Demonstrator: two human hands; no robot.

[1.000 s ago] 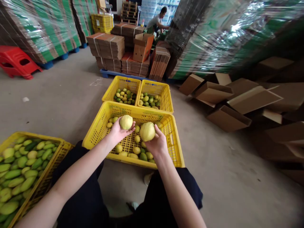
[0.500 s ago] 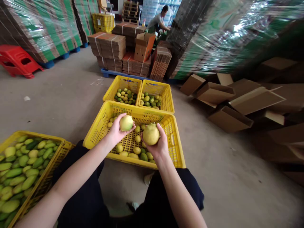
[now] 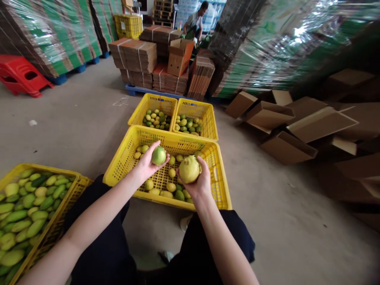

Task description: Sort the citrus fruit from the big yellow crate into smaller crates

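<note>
My left hand (image 3: pixel 147 162) cups a small round lemon (image 3: pixel 158 156), its green side up. A bigger, knobbly yellow lemon (image 3: pixel 189 170) rests in the curled fingers of my right hand (image 3: pixel 202 183), its bumpy end tilted upward. Both hands are above a yellow plastic crate (image 3: pixel 118 163) between my knees, apart from the fruit inside it. Several yellow and green lemons (image 3: pixel 171 187) lie scattered on its slatted bottom, partly hidden by my hands.
Beyond are a left crate (image 3: pixel 135 114) and a right crate (image 3: pixel 209 120), both holding lemons. A fuller crate (image 3: pixel 77 174) of long green fruit is at my left. Flattened cartons (image 3: pixel 136 53), open boxes (image 3: pixel 286 146), a red stool (image 3: pixel 23 75) and a person (image 3: pixel 194 21) surround this spot.
Both lemons have been turned in my hands: the left one now shows its green side, the right one its knobbly end. In the background, the person has straightened a little.
</note>
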